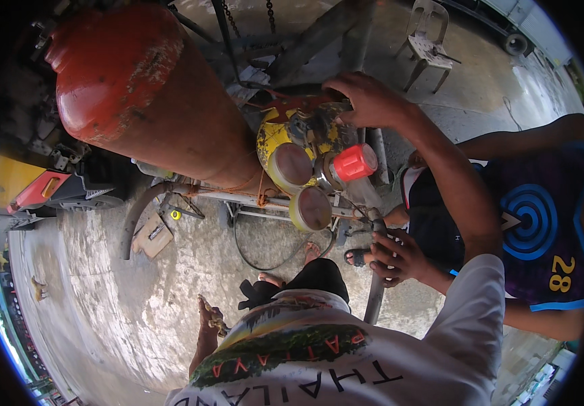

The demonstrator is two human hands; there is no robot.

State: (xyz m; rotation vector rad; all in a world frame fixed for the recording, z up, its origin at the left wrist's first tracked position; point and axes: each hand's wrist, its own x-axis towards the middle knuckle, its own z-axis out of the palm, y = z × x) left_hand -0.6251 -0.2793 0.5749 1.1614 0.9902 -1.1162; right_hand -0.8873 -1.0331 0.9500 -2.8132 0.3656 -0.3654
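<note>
My right hand (pixel 368 101) reaches forward to the top of a yellow, worn gas cylinder (pixel 275 135). Its fingers and thumb curve around the dark fittings there, and part of the grip is hidden. Two round gauges (pixel 290 166) with cloudy faces and a red round cap-like part (pixel 355 162) stand out from those fittings, close below the hand. Low at my left side, my left hand (pixel 205 323) is closed on a knobby brass-coloured metal piece (pixel 217 320), too small to name.
Left of the yellow cylinder leans a tall red cylinder (pixel 136 81). A co-worker in a dark jersey (pixel 529 216) stands at right, one hand (pixel 400 257) around a dark pipe (pixel 376 291). A looped hose (pixel 251 260), cardboard piece (pixel 152 235) and plastic chair (pixel 429 44) are around.
</note>
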